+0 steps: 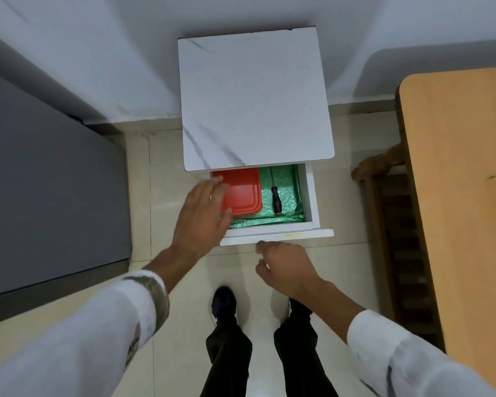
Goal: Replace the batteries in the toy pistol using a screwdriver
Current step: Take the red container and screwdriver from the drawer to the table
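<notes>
Two hands at the open drawer (pixel 310 196) of a small white cabinet (pixel 255 101) with a marble-pattern top. The drawer is pulled out toward the person, and its back part is hidden under the top.

Inside the drawer:
- A crinkled green liner (pixel 287 179) covers the bottom.
- A red box (pixel 245 193) with a flat lid lies in the left half.
- The screwdriver (pixel 276 200), with a black handle and a yellow end, lies in the right half on the liner, just beside the box and not touching it. Its handle points to the drawer front and its shaft runs back under the cabinet top.

Left hand (pixel 204 216): reaches in over the drawer's left front corner. The fingers are straight and spread, holding nothing, and lie across the left edge of the red lid. The thumb is at the lid's near corner.

Right hand (pixel 284 267): just outside the drawer front, near its middle. The fingers are curled inward and the forefinger tip touches the front panel's lower edge. I cannot tell whether they are grasping anything under the panel.

Both sleeves are white and pushed up the forearm. Dark shoes (pixel 224 305) stand on pale floor tiles, short of the drawer front.

Left of the drawer is a grey appliance (pixel 40 181). Right of it are a wooden chair (pixel 395 239) and a wooden table (pixel 455 196).
</notes>
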